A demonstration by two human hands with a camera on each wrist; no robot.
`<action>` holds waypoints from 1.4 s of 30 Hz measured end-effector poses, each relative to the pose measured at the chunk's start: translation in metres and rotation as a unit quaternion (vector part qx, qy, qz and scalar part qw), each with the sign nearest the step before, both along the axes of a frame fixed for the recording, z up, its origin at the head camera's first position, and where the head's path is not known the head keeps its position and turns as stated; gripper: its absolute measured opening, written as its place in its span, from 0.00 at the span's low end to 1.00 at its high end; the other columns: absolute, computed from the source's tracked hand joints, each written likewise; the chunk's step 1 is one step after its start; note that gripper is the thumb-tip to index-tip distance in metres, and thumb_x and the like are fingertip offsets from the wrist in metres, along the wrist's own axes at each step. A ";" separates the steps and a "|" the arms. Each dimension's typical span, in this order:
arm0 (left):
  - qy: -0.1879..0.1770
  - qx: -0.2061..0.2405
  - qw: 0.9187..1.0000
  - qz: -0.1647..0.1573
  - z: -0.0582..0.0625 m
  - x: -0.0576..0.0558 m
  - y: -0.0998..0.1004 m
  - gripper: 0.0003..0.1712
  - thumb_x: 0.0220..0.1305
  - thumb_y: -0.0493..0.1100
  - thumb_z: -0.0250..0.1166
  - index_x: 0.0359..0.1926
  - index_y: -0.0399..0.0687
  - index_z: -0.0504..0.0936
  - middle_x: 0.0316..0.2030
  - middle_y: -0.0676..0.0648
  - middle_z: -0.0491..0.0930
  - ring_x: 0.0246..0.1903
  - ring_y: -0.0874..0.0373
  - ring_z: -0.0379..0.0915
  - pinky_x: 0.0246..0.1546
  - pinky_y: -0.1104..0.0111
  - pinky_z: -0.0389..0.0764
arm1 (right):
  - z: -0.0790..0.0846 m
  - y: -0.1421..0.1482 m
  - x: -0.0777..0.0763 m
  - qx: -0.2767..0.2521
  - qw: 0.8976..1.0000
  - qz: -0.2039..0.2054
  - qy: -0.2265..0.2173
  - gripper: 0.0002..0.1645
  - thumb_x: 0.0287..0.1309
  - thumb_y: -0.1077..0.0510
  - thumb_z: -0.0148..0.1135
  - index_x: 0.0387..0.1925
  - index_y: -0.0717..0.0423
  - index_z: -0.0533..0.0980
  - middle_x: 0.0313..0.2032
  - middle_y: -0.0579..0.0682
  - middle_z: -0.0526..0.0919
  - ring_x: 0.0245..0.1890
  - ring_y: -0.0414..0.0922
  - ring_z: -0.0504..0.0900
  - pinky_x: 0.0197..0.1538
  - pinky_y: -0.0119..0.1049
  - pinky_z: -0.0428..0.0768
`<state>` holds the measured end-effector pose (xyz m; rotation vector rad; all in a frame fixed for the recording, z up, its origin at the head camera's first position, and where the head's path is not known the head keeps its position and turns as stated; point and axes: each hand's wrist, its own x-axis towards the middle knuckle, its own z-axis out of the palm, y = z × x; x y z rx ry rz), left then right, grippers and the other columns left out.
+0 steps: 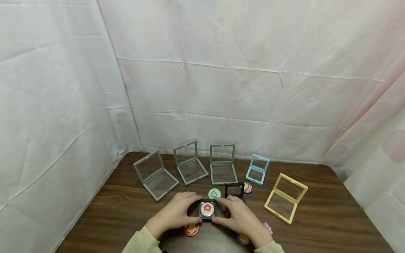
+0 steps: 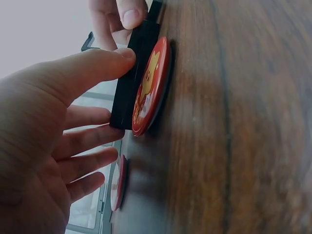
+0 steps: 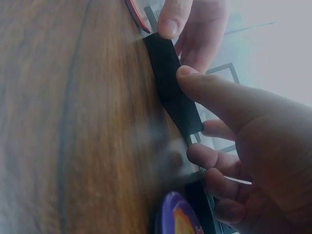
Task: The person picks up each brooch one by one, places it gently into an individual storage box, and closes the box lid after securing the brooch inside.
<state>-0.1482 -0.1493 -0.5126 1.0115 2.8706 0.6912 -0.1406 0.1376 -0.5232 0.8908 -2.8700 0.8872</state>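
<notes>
Both hands hold a small black display case [image 1: 207,219] low over the wooden table, with a round red-flower badge [image 1: 207,209] showing through its clear face. On its left side, my left hand [image 1: 177,212] pinches it with thumb and fingers, the other fingers fanned out in the left wrist view. My right hand [image 1: 237,216] grips the opposite side, its thumb on the black edge. A red badge with a yellow figure [image 2: 152,87] lies right beside the case, near the left thumb. Behind the right hand stands another black case [image 1: 235,184], opened and partly hidden.
Along the back stand opened grey cases [image 1: 153,176], a small blue one [image 1: 257,169] and, at right, a yellow one [image 1: 285,196]. A green badge [image 1: 214,193] lies just beyond the hands. Purple badges [image 1: 243,240] lie by the right forearm. White cloth [image 1: 202,88] hangs behind the table.
</notes>
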 end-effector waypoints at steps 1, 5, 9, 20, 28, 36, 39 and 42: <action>0.001 0.000 1.000 0.000 0.000 0.000 0.000 0.41 0.65 0.62 0.80 0.69 0.43 0.83 0.66 0.40 0.83 0.70 0.44 0.75 0.69 0.41 0.72 | 0.000 0.000 0.000 0.002 1.000 -0.001 -0.002 0.44 0.63 0.29 0.75 0.70 0.52 0.82 0.37 0.38 0.76 0.34 0.33 0.70 0.38 0.34 0.76; 0.008 0.001 1.000 0.001 0.001 0.000 -0.001 0.40 0.64 0.62 0.80 0.68 0.44 0.84 0.66 0.40 0.83 0.70 0.44 0.76 0.69 0.42 0.72 | 0.001 -0.002 0.002 0.005 1.000 -0.004 -0.007 0.44 0.64 0.30 0.75 0.70 0.52 0.81 0.38 0.37 0.77 0.35 0.34 0.71 0.39 0.35 0.77; 0.015 0.002 1.000 0.003 0.000 -0.001 -0.003 0.39 0.64 0.62 0.80 0.68 0.44 0.85 0.65 0.40 0.83 0.69 0.45 0.76 0.69 0.43 0.73 | 0.001 -0.002 0.001 -0.001 1.000 -0.005 -0.007 0.43 0.64 0.31 0.76 0.70 0.53 0.81 0.38 0.38 0.78 0.36 0.35 0.73 0.40 0.36 0.78; 0.019 0.013 1.000 0.016 -0.003 -0.005 -0.007 0.39 0.64 0.60 0.80 0.68 0.43 0.85 0.66 0.39 0.83 0.69 0.45 0.76 0.67 0.44 0.73 | 0.000 0.001 -0.001 -0.027 0.999 0.010 0.017 0.33 0.65 0.40 0.79 0.63 0.55 0.84 0.37 0.38 0.79 0.34 0.34 0.74 0.39 0.35 0.78; 0.033 0.010 0.999 0.029 -0.004 -0.007 -0.012 0.38 0.62 0.58 0.81 0.67 0.43 0.85 0.64 0.41 0.84 0.67 0.45 0.77 0.66 0.44 0.74 | 0.006 0.010 -0.001 -0.058 0.998 0.024 -0.011 0.27 0.68 0.46 0.79 0.61 0.55 0.85 0.37 0.40 0.80 0.33 0.34 0.75 0.37 0.33 0.78; 0.034 0.017 0.998 0.042 -0.005 -0.008 -0.016 0.39 0.61 0.57 0.81 0.67 0.41 0.85 0.64 0.38 0.84 0.67 0.43 0.78 0.65 0.41 0.74 | 0.012 0.025 -0.007 -0.068 0.997 0.017 -0.044 0.19 0.70 0.50 0.77 0.54 0.57 0.87 0.33 0.37 0.79 0.28 0.31 0.74 0.32 0.31 0.76; 0.034 0.019 0.998 0.046 -0.006 -0.009 -0.017 0.39 0.61 0.57 0.81 0.67 0.41 0.85 0.64 0.38 0.84 0.67 0.43 0.78 0.65 0.40 0.74 | 0.013 0.032 -0.009 -0.065 0.997 0.010 -0.047 0.17 0.70 0.50 0.76 0.52 0.57 0.87 0.32 0.35 0.79 0.27 0.30 0.74 0.31 0.31 0.76; 0.033 0.020 0.998 0.047 -0.006 -0.009 -0.018 0.39 0.60 0.57 0.81 0.67 0.41 0.85 0.64 0.38 0.84 0.67 0.43 0.78 0.66 0.40 0.74 | 0.015 0.039 -0.010 -0.070 0.997 0.006 -0.045 0.16 0.70 0.51 0.76 0.50 0.57 0.87 0.31 0.34 0.80 0.26 0.30 0.74 0.31 0.31 0.77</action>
